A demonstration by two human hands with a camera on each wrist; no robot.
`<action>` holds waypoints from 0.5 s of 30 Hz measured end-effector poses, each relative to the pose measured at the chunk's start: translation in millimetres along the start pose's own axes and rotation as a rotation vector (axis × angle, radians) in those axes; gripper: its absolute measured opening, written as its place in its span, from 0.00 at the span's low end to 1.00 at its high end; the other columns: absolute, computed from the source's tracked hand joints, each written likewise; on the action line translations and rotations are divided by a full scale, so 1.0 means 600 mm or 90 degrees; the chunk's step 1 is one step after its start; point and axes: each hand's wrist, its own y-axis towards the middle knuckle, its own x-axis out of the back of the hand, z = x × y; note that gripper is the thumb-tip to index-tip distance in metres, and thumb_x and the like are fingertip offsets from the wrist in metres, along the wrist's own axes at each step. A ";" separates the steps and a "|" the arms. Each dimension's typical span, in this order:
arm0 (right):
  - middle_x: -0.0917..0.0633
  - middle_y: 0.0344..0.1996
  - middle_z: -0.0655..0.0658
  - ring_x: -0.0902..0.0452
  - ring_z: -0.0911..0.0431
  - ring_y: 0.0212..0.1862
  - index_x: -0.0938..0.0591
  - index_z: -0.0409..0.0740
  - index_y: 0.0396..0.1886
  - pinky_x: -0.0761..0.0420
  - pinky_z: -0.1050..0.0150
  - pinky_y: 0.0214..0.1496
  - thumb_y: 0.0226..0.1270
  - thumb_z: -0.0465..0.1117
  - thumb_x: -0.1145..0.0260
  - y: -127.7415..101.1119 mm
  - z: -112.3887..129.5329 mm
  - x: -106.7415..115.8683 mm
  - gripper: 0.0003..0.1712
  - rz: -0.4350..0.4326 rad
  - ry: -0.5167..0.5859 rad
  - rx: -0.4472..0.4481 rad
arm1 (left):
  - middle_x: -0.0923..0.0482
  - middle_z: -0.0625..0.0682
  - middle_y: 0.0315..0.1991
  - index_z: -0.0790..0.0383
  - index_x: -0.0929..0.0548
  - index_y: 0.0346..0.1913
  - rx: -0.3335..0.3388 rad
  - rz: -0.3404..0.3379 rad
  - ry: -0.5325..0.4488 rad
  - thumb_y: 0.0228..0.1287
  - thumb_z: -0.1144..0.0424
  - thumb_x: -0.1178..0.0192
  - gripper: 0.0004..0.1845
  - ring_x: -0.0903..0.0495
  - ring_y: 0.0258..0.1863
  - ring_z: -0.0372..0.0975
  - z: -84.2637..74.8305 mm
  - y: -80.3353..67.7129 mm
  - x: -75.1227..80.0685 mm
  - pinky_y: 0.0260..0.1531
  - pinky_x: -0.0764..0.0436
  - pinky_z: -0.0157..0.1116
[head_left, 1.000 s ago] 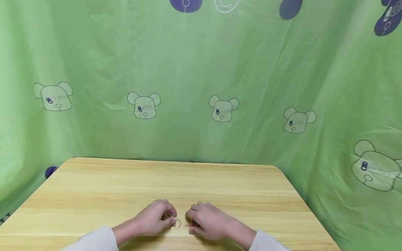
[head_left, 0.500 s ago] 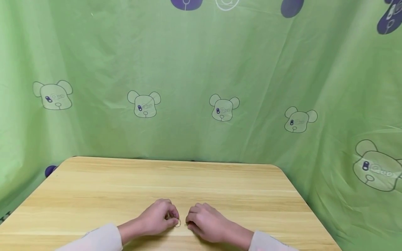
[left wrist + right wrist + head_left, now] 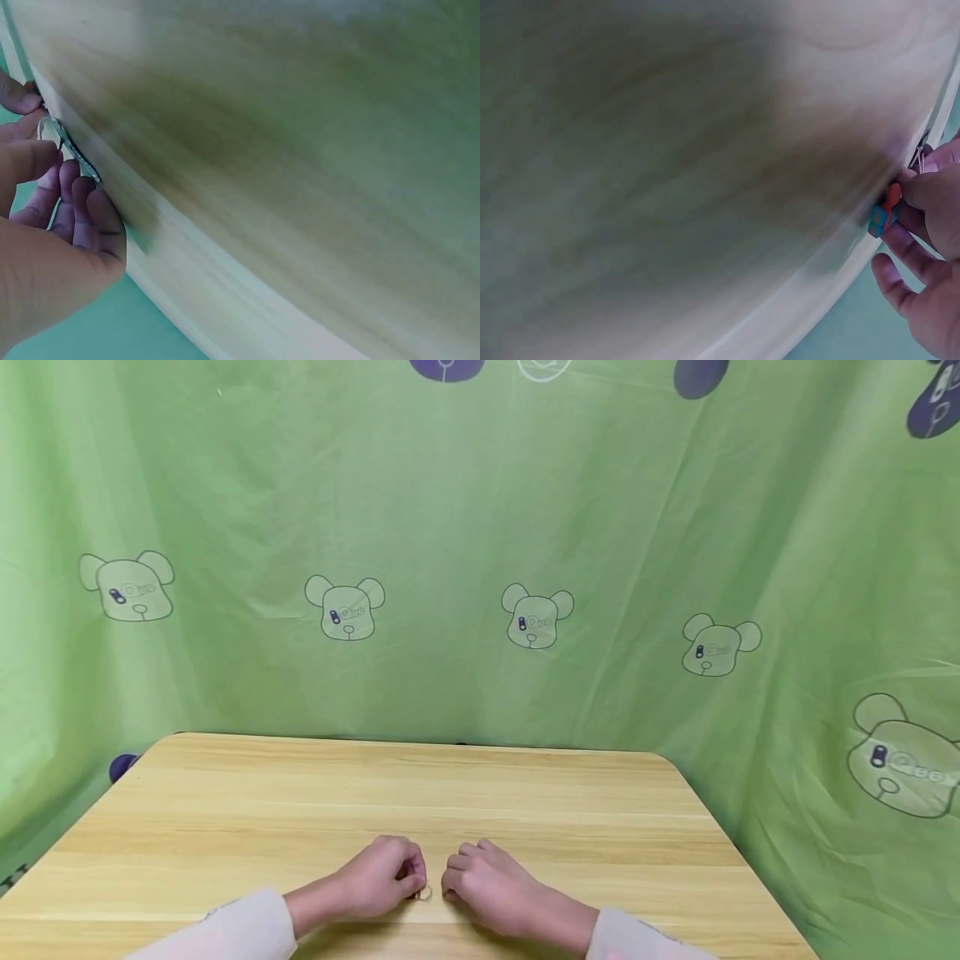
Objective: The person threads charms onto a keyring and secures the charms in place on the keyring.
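Over the near middle of the table, my left hand (image 3: pixel 378 878) pinches a thin metal ring (image 3: pixel 427 892). In the left wrist view, the ring (image 3: pixel 42 127) stands up at the thumb and fingertips, and a narrow dark strip with a glinting edge (image 3: pixel 81 156) runs down from it past the curled fingers. My right hand (image 3: pixel 498 892) faces it across a small gap. Seen from the right wrist, thumb and forefinger pinch a small charm (image 3: pixel 891 199) of orange and teal parts; most of it is hidden by the fingers in the head view.
The light wood-grain table (image 3: pixel 420 793) reaches away from both hands, with rounded far corners. A green curtain (image 3: pixel 442 510) printed with bear heads hangs behind it and along its sides.
The short piece of chain seen between the hands at the right fingertips has gone from sight behind them. The left hand shifted slightly right, then a little back, still pinching the ring.
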 end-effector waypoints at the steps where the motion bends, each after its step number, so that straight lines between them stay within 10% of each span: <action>1: 0.21 0.30 0.61 0.30 0.65 0.35 0.16 0.56 0.33 0.37 0.74 0.36 0.68 0.44 0.28 0.001 0.000 0.000 0.04 0.004 -0.005 -0.001 | 0.23 0.41 0.27 0.55 0.18 0.32 0.002 0.002 -0.009 0.68 0.70 0.36 0.08 0.26 0.27 0.29 0.000 0.001 0.000 0.31 0.23 0.29; 15: 0.26 0.32 0.59 0.36 0.64 0.35 0.22 0.52 0.37 0.38 0.73 0.37 0.72 0.42 0.35 -0.001 -0.004 -0.017 0.04 0.020 0.051 -0.026 | 0.21 0.46 0.27 0.61 0.19 0.35 0.024 -0.025 -0.065 0.70 0.72 0.39 0.05 0.26 0.25 0.32 -0.003 0.004 0.009 0.25 0.24 0.29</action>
